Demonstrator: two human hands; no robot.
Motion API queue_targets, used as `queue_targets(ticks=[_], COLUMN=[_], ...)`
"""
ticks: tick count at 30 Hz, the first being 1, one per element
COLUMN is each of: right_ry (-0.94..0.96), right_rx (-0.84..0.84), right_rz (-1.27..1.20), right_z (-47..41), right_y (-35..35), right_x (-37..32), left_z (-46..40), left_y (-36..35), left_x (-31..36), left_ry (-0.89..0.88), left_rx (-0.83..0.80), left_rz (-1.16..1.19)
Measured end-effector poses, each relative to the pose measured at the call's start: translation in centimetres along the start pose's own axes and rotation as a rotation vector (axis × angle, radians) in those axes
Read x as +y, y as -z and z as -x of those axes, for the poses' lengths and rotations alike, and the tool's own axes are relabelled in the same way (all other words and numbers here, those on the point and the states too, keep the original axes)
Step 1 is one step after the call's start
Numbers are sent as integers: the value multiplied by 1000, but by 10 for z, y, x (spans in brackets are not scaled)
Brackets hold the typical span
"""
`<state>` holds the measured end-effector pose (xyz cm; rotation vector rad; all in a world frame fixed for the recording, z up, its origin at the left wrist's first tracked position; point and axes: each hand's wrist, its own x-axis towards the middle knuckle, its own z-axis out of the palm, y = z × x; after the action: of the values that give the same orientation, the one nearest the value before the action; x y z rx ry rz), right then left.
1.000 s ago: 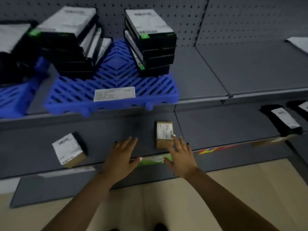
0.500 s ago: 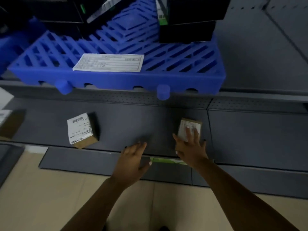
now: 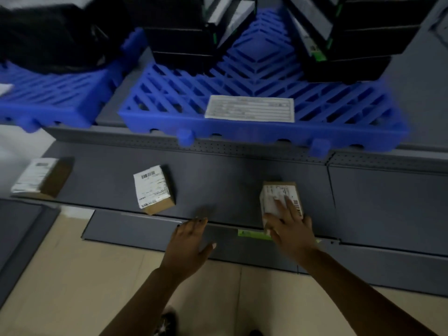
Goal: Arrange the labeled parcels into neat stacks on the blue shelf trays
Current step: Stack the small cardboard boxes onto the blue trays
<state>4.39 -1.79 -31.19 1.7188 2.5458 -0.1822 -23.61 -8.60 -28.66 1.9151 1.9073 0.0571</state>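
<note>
A small brown parcel (image 3: 278,190) with a white label lies on the grey lower shelf (image 3: 218,180). My right hand (image 3: 291,229) lies over its near end, fingers across the label and thumb against its left side, gripping it. My left hand (image 3: 191,241) hovers open over the shelf's front edge, holding nothing. Two more labeled brown parcels lie on the same shelf, one in the middle (image 3: 152,187) and one at the far left (image 3: 38,178). Above, a blue tray (image 3: 169,112) carries two stacks of black labeled parcels, one on its left (image 3: 179,40) and one on its right (image 3: 351,44).
A second blue tray (image 3: 48,103) with dark parcels sits at the upper left. A white paper sheet (image 3: 249,109) lies on the middle tray's front. A green tag (image 3: 252,234) marks the lower shelf's edge. Beige floor lies below.
The view has moved closer and lower toward the lower shelf. My right hand went from beside the small parcel onto its top and now grips it. My left hand stayed open nearby.
</note>
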Motion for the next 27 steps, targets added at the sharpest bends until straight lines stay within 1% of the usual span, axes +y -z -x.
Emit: queue_targets(ticks=[4,8,12,17,22,27], right_ry=[26,43,29,-14,-27,-31], right_rx=[107,135,151,147,141,152], right_rz=[-20,-47,-30,17,61,56], right_z=[2,2,-6,-12,-15,-24], right_y=[20,35,45,43,33,21], right_x=[-45,-96,-143,-188,-207,-201], left_z=[11,16,14,1,-20,-52], left_y=[22,44,65,79,81,68], left_x=[-38,-82,-123,-160,-178,-183], left_ry=[4,-17,-89,-124,-109,-64], left_rx=[13,13,37,-24,-71,-71], left_rz=[-36,-71,-107,-139,-139,-98])
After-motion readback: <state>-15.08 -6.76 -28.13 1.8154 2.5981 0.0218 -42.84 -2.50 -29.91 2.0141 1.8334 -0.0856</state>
